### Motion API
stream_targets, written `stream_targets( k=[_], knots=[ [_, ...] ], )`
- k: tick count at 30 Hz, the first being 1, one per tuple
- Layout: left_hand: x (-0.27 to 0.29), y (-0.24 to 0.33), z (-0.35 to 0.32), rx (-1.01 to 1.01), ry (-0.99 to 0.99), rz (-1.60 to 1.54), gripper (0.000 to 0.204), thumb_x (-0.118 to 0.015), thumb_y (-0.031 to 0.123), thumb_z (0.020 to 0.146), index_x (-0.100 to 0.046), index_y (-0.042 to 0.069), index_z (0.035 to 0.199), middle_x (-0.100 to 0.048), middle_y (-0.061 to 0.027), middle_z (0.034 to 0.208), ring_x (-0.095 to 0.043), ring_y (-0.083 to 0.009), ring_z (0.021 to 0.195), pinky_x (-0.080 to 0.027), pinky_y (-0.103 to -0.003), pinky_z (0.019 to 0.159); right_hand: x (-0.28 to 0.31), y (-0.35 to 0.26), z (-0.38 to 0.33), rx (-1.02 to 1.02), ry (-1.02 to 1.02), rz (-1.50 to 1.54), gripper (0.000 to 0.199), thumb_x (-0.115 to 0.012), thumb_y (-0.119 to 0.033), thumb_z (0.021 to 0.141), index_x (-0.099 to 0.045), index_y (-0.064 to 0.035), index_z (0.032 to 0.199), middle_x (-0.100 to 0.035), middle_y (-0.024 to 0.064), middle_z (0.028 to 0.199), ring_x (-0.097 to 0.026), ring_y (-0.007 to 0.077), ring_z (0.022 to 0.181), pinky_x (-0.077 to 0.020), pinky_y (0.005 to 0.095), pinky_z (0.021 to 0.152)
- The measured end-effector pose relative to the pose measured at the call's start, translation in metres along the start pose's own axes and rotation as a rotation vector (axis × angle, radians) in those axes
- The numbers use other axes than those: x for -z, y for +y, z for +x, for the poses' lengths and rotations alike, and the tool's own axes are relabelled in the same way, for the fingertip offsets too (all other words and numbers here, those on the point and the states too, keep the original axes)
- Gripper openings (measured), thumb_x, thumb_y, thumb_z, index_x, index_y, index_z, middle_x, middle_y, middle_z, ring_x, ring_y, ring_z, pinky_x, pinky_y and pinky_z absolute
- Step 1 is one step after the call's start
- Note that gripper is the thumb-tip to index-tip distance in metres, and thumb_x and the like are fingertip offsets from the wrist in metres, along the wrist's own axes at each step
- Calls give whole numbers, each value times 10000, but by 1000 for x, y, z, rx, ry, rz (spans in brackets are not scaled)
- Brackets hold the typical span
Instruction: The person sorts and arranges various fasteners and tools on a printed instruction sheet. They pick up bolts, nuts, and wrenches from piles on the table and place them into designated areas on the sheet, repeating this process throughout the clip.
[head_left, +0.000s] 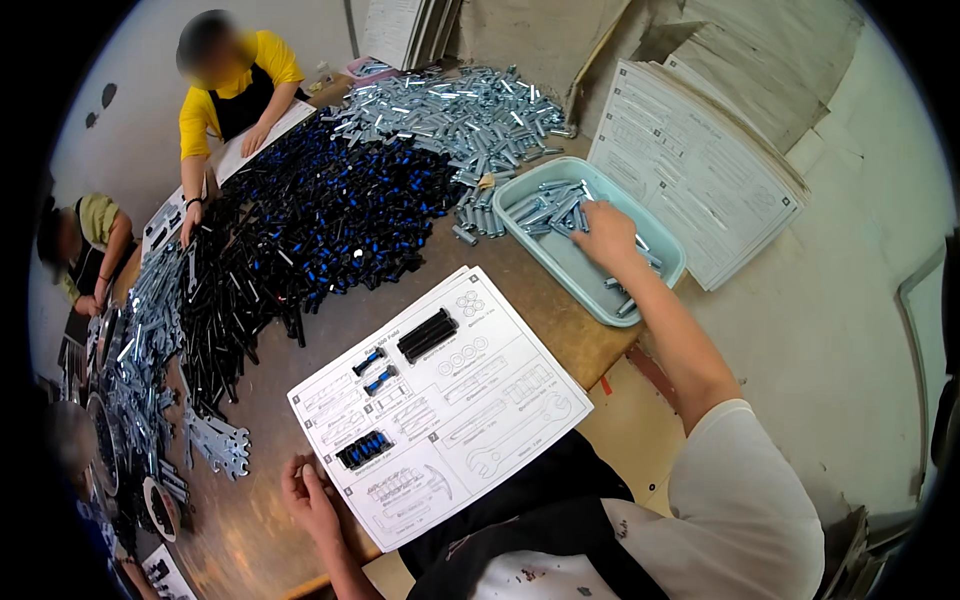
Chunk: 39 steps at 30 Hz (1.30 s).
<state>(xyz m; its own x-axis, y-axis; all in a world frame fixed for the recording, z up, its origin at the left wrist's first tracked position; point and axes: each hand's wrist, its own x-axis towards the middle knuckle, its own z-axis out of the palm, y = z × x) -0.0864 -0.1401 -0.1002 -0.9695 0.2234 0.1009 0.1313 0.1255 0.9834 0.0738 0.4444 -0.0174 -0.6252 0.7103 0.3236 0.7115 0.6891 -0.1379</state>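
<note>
My right hand (607,238) reaches into a pale blue plastic tray (655,232) at the right. Its fingers are closed among silver metal tubes (540,207); how many they grip is hidden. Beside the lower left edge of a printed sheet (520,400), my left hand (312,500) rests with loosely bent fingers, thumb apart, and nothing visible in it. Black rods (427,335) lie together on the sheet's upper part. Two black bolts with blue thread (379,379) are to their left, and a row of similar blue-threaded bolts (364,449) lies lower down.
A large heap of black and blue bolts (330,210) covers the table's middle, with silver tubes (460,110) piled behind. Flat wrenches (215,440) lie at left. Stacked printed sheets (690,170) stand beyond the tray. A person in yellow (270,60) and other people work across the table.
</note>
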Motion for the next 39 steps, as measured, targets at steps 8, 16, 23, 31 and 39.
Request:
stream_targets(
  k=[8, 16, 23, 31, 39],
  knots=[
    [-9, 35, 1, -164, 50, 422, 146, -587, 48, 921, -673, -47, 991, -680, -169, 951, -636, -245, 874, -496, -330, 802, -50, -28, 27, 511, 19, 17, 253, -665, -137, 797, -632, -103, 1045, -601, 120, 966, -638, 334, 916, -518, 476, 757],
    [-13, 28, -1, -200, 154, 351, 108, -638, 79, 917, -688, -11, 950, -688, -134, 907, -644, -201, 792, -492, -288, 717, 5, -105, 5, 237, 167, 461, 244, -642, -180, 878, -625, -59, 1089, -689, 148, 825, -677, 304, 756, -512, 397, 650],
    [-10, 33, -1, -175, 152, 287, 108, -662, 86, 910, -699, -9, 947, -685, -115, 866, -621, -173, 742, -477, -278, 678, 34, -289, -120, 967, -250, 755, 307, -703, -120, 801, -692, -90, 1106, -698, 83, 896, -656, 236, 783, -530, 361, 706],
    [-11, 38, 2, -98, 147, 257, 116, -653, 87, 908, -694, -16, 942, -674, -111, 848, -619, -197, 734, -478, -296, 681, -9, -348, -153, 1023, -427, 560, 107, -692, -212, 805, -705, -107, 820, -685, 62, 786, -645, 252, 797, -509, 392, 700],
    [-3, 18, -1, -119, 145, 289, 138, -607, 98, 956, -660, -29, 959, -642, -69, 850, -576, -132, 769, -476, -269, 719, -4, -324, -146, 1037, -332, 769, 168, -647, -207, 847, -721, -100, 954, -688, 72, 988, -649, 254, 939, -526, 363, 810]
  ],
)
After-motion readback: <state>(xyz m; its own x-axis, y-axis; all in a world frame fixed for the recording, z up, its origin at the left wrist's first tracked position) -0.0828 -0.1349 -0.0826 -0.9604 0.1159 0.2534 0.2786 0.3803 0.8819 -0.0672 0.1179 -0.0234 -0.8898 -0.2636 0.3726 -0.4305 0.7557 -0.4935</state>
